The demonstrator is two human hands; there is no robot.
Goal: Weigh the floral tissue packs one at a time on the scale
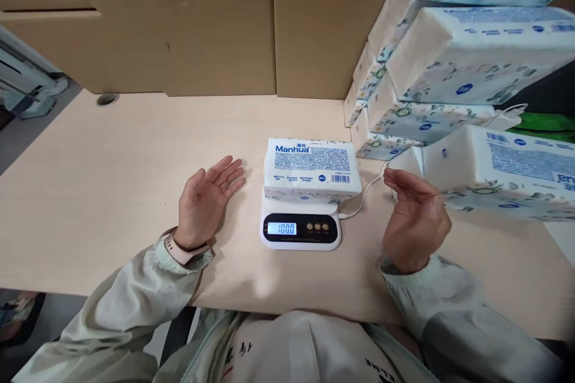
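Note:
A white tissue pack [312,170] with blue "Manhua" print lies on a white digital scale [265,233] in the middle of the table. The scale's lit display [281,228] appears to read 100.0. To the left of the pack, my left hand [206,200] is held palm up with fingers stretched out, touching nothing. My right hand [415,218] is to the right of the scale, fingers extended and nothing in it. It is beside another tissue pack [516,167] at the right; whether they touch I cannot tell.
More tissue packs [485,54] are stacked at the back right. Cardboard boxes [220,36] line the table's [112,191] far edge. A white cable [371,188] runs from the scale toward the packs. A round cable hole [107,99] sits at the back left. Something green [545,124] shows behind the packs.

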